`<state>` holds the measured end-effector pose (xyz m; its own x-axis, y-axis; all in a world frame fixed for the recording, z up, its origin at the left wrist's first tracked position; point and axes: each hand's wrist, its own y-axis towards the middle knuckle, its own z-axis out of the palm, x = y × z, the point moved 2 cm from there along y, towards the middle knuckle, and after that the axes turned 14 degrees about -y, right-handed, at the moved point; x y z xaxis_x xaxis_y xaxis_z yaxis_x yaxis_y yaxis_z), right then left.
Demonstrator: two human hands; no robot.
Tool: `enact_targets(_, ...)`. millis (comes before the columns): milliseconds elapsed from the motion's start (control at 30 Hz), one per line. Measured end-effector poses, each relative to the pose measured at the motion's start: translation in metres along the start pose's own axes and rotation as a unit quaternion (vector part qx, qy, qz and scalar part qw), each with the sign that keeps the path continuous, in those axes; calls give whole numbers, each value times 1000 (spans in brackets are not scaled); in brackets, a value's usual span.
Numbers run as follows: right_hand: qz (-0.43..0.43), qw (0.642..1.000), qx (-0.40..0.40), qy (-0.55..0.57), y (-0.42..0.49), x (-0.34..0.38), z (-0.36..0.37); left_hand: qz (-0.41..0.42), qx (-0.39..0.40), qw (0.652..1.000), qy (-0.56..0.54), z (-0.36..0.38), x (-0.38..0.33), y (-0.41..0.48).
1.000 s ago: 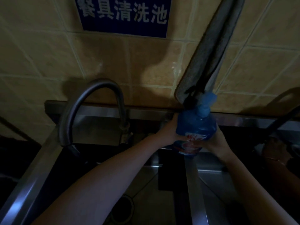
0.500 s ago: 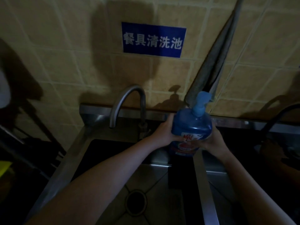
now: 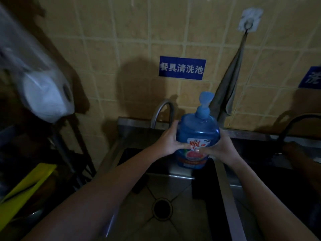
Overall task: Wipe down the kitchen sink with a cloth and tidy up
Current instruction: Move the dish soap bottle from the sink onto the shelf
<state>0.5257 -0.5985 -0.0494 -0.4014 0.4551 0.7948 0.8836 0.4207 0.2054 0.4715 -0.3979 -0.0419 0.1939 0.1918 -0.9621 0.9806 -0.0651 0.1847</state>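
A blue pump bottle of dish soap [image 3: 198, 129] is held upright above the back of the steel sink [image 3: 173, 176]. My left hand [image 3: 169, 140] grips its left side and my right hand [image 3: 219, 146] grips its right side, fingers meeting over the label. A grey cloth [image 3: 229, 87] hangs from a wall hook [image 3: 248, 23] just behind the bottle. The sink's drain [image 3: 162, 208] shows below my arms. A curved faucet [image 3: 161, 110] rises behind my left hand.
A metal divider [image 3: 225, 188] separates this basin from a darker one on the right, where a second faucet [image 3: 295, 122] arches. A rack [image 3: 69, 150] with a yellow item [image 3: 27, 186] stands left. A white plastic bag [image 3: 43, 94] hangs at upper left. Blue signs are on the tiled wall.
The view has pulled back and up, showing more wall, the hook and the left rack. The bottle stays in both hands and now sits clear of the hanging cloth.
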Motion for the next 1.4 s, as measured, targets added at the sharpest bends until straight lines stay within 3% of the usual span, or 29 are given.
enact_targets(300, -71, 997, 24, 5, -13, 94, 39, 50, -88, 995, 19, -63, -53, -75)
enact_targets(667, -162, 982, 96, 34, -3, 209, 126, 2, -191, 977, 95, -169, -101, -169)
enact_targets(1033, -264, 928, 234, 118, -15, 322, 227, 13, -328, 924, 193, -264, -135, -291)
enact_targets(1267, -343, 884, 288, 133, -45, 402, 299, 13, -413, 896, 164, -310, -147, -384)
enact_targets(1400, -345, 869, 314, 166, -60, 437, 341, -2, -455, 871, 183, -334, -156, -429)
